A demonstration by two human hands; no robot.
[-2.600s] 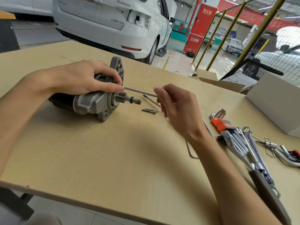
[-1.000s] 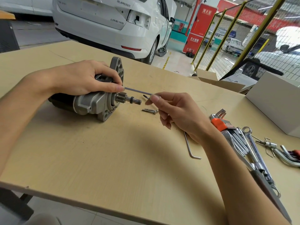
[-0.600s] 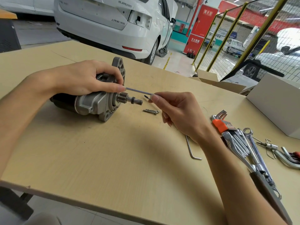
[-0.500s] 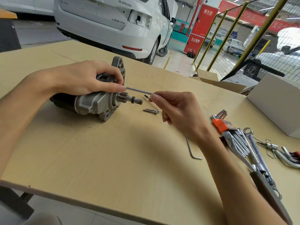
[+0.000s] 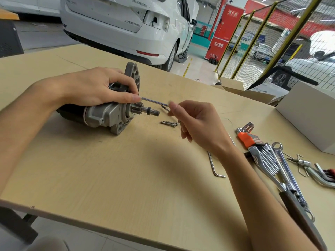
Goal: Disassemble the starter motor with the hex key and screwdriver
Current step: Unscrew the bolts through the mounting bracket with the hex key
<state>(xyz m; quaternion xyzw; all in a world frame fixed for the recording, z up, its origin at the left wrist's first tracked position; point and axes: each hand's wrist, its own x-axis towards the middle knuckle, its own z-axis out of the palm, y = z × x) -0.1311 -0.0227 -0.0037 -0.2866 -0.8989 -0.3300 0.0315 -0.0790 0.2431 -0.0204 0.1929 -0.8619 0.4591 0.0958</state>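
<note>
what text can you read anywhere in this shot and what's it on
"SUPERB": raised letters on the white car's boot lid.
"消火栓": white characters at the top of the red cabinet.
Chinese badge lower on the boot lid: too small to read.
Lower lines on the red cabinet: blurred.
Orange hex key holder: print unreadable.

Grey-and-black starter motor (image 5: 101, 115) on its side, pinion shaft rightward; long rod (image 5: 155, 102) protruding; loose hex key (image 5: 214, 167) nearby.
</note>
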